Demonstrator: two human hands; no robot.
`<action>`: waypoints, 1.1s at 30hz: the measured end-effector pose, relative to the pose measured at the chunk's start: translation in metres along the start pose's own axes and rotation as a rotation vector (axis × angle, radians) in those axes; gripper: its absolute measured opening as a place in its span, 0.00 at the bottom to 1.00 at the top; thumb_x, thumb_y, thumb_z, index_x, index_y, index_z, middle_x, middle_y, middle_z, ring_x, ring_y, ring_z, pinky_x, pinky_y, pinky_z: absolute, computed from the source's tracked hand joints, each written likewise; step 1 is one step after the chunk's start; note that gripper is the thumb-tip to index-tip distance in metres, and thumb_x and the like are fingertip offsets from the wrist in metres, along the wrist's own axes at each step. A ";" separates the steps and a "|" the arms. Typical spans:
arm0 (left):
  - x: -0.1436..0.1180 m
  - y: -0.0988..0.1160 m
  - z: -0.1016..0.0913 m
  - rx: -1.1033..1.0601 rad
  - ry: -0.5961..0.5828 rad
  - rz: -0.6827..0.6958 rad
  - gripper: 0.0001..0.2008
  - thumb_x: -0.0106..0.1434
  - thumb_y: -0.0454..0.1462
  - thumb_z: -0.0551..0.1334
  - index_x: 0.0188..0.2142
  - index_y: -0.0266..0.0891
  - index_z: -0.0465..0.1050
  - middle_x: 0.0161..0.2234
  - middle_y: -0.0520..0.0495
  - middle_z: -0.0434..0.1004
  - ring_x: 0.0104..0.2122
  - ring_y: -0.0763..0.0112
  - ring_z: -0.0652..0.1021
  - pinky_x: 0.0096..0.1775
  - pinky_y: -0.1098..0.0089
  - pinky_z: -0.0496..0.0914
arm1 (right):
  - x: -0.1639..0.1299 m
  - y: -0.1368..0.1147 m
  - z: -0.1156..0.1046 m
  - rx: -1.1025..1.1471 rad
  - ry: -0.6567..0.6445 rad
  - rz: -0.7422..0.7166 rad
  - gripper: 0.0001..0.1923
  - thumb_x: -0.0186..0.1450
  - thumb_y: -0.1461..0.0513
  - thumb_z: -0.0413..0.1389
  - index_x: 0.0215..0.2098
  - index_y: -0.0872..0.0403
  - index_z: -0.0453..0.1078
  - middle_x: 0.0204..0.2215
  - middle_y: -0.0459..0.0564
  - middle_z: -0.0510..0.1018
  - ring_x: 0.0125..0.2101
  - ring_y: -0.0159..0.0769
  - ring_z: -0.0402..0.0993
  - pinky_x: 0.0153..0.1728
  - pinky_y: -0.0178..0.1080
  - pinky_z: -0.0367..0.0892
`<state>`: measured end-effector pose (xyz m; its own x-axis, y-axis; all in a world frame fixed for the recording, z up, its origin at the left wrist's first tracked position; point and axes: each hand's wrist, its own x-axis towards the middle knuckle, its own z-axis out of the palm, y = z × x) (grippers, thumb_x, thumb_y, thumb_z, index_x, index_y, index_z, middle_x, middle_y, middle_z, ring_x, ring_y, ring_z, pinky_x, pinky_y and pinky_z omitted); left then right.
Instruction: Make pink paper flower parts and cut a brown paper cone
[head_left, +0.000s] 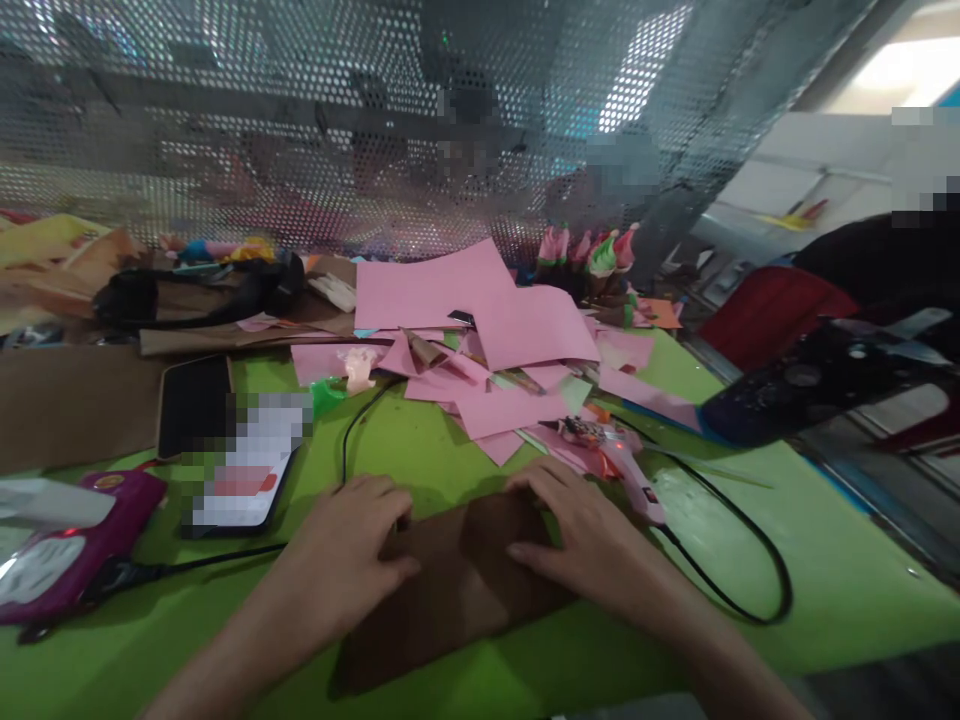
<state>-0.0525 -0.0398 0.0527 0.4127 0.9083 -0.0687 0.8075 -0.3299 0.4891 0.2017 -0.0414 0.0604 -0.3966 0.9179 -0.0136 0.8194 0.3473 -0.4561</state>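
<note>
A brown rectangular sheet (465, 590), like craft paper or thin card, lies at a slant on the green table top in front of me. My left hand (349, 550) holds its left side, fingers curled at the far edge and thumb on top. At the far right corner my right hand (574, 525) grips the sheet, with the thumb on its face and the fingers bent over the edge. The undersides of the fingers are hidden. Beyond my right hand lies a glue gun (634, 480) with a lit red light and a black cord.
Pink paper sheets (435, 290) and scraps pile up at the back. Two phones (196, 405) and a purple power strip (120, 540) lie left. Paper cones (604, 255) stand before a perforated metal screen (300, 120). A person in dark clothing (885, 260) is at right.
</note>
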 end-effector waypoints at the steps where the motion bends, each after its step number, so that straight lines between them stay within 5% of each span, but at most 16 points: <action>1: 0.000 0.000 0.000 -0.049 0.020 -0.009 0.01 0.55 0.34 0.60 0.28 0.41 0.68 0.30 0.51 0.74 0.33 0.64 0.73 0.33 0.67 0.60 | 0.001 0.000 -0.001 0.030 0.026 0.005 0.21 0.55 0.63 0.63 0.46 0.51 0.67 0.45 0.51 0.72 0.47 0.45 0.68 0.46 0.45 0.64; 5: 0.001 -0.003 0.003 -0.297 0.114 -0.096 0.04 0.59 0.38 0.58 0.29 0.41 0.66 0.28 0.52 0.73 0.30 0.68 0.72 0.31 0.70 0.61 | 0.008 0.000 -0.009 0.290 0.200 0.050 0.26 0.59 0.58 0.62 0.54 0.50 0.63 0.50 0.52 0.72 0.49 0.44 0.68 0.47 0.44 0.64; 8: 0.004 -0.006 0.004 -0.397 0.152 -0.106 0.06 0.59 0.39 0.58 0.28 0.41 0.65 0.26 0.53 0.72 0.29 0.68 0.73 0.30 0.71 0.62 | 0.015 -0.005 -0.016 0.485 0.254 0.128 0.11 0.61 0.55 0.59 0.38 0.53 0.71 0.35 0.47 0.78 0.37 0.40 0.73 0.37 0.38 0.67; 10: 0.005 -0.006 0.003 -0.430 0.150 -0.106 0.05 0.59 0.39 0.59 0.29 0.41 0.66 0.27 0.52 0.73 0.29 0.67 0.73 0.31 0.70 0.63 | 0.020 -0.009 -0.019 0.551 0.280 0.156 0.09 0.60 0.56 0.59 0.29 0.54 0.71 0.27 0.45 0.76 0.31 0.38 0.72 0.32 0.36 0.65; 15: 0.006 -0.005 0.000 -0.463 0.115 -0.048 0.05 0.59 0.39 0.59 0.35 0.42 0.72 0.32 0.50 0.78 0.34 0.64 0.76 0.34 0.69 0.66 | 0.023 -0.015 -0.021 0.559 0.331 0.123 0.07 0.59 0.58 0.60 0.29 0.53 0.72 0.26 0.45 0.77 0.31 0.37 0.71 0.31 0.35 0.64; 22: 0.010 -0.007 0.005 -0.479 0.142 0.048 0.13 0.65 0.44 0.54 0.29 0.41 0.71 0.27 0.49 0.75 0.29 0.65 0.75 0.30 0.70 0.65 | 0.020 -0.013 -0.020 0.558 0.370 0.123 0.08 0.59 0.57 0.60 0.27 0.53 0.71 0.25 0.45 0.76 0.29 0.36 0.70 0.29 0.35 0.64; 33: 0.006 -0.005 -0.002 -0.661 0.042 -0.049 0.10 0.57 0.43 0.60 0.27 0.39 0.73 0.25 0.52 0.75 0.28 0.66 0.73 0.30 0.71 0.64 | 0.026 -0.008 -0.027 0.588 0.380 0.135 0.10 0.58 0.55 0.62 0.28 0.53 0.71 0.25 0.43 0.75 0.30 0.36 0.71 0.31 0.35 0.63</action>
<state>-0.0545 -0.0322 0.0514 0.3542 0.9320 -0.0767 0.3911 -0.0731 0.9174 0.1963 -0.0153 0.0875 -0.0482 0.9862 0.1581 0.4496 0.1628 -0.8782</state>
